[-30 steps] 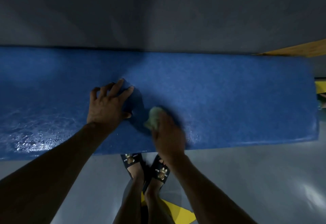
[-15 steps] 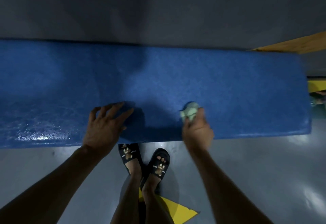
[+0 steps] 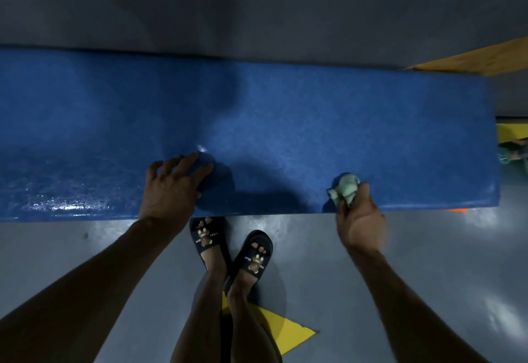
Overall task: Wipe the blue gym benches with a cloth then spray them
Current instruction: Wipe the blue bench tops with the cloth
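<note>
Blue bench (image 3: 285,122), left end cut off: your left hand (image 3: 168,188) rests fingers-spread at its near edge, your blurred right hand (image 3: 358,217) pinches the cloth (image 3: 344,188) near the right corner.

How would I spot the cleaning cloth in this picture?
Find the long blue bench across the middle. Follow its near edge toward the right end, to the right hand. The cloth is the crumpled pale green wad pinched in its fingers, the only light thing on the blue.

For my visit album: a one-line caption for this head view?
Right hand wipes the blue bench with a crumpled cloth; left hand rests flat.
</note>
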The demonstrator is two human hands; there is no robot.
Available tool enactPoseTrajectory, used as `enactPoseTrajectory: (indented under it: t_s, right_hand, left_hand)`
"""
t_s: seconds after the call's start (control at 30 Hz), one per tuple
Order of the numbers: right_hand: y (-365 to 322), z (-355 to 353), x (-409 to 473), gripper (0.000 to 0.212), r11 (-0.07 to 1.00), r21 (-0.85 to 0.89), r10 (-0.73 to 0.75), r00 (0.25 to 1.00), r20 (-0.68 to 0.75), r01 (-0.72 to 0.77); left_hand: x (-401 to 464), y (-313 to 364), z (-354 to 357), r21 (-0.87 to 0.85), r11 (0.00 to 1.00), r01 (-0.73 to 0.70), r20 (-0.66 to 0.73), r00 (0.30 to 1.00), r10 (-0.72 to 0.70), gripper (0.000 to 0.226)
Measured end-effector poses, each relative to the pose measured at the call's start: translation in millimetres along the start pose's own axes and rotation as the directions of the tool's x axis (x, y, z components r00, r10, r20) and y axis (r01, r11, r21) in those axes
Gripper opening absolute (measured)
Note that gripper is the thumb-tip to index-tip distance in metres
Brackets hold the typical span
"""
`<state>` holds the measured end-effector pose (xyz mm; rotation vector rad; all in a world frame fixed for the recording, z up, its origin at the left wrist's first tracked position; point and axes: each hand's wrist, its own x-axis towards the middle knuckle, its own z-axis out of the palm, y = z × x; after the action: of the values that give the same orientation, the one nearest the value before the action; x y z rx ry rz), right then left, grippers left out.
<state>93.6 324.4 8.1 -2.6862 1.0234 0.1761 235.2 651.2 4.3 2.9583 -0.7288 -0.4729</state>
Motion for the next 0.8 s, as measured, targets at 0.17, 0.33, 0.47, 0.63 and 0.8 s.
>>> enactPoseTrajectory:
  t_s: [0.17, 0.33, 0.47, 0.63, 0.8]
  right_hand:
    - [-110, 40, -69, 0.040, 0.947, 0.150, -0.296, 0.952, 0.075, 0.283]
    - [-76, 29, -55, 0.050, 0.854, 0.033, -0.512, 0.826, 0.234, 0.520]
    - [18, 5, -34, 0.048, 0.972, -0.074, -0.218, 0.973, 0.072, 0.223]
    - [-12, 18, -47, 0.031, 0.931, 0.238, 0.278, 0.960, 0.031, -0.277]
    - [-93, 46, -84, 0.057, 0.951, 0.150, -0.287, 0.950, 0.120, 0.269]
  left_hand:
    - [2, 0, 1, -0.001, 1.000, 0.017, 0.018, 1.000, -0.017, 0.067]
    - [3, 1, -5, 0.026, 0.999, 0.024, 0.043, 0.999, -0.025, 0.065]
    - [1, 5, -3, 0.017, 0.999, 0.035, 0.033, 0.999, -0.036, 0.065]
    - [1, 7, -4, 0.018, 0.999, 0.046, 0.026, 0.999, -0.047, 0.066]
    - [0, 6, -4, 0.007, 0.999, 0.045, 0.023, 0.999, -0.045, 0.065]
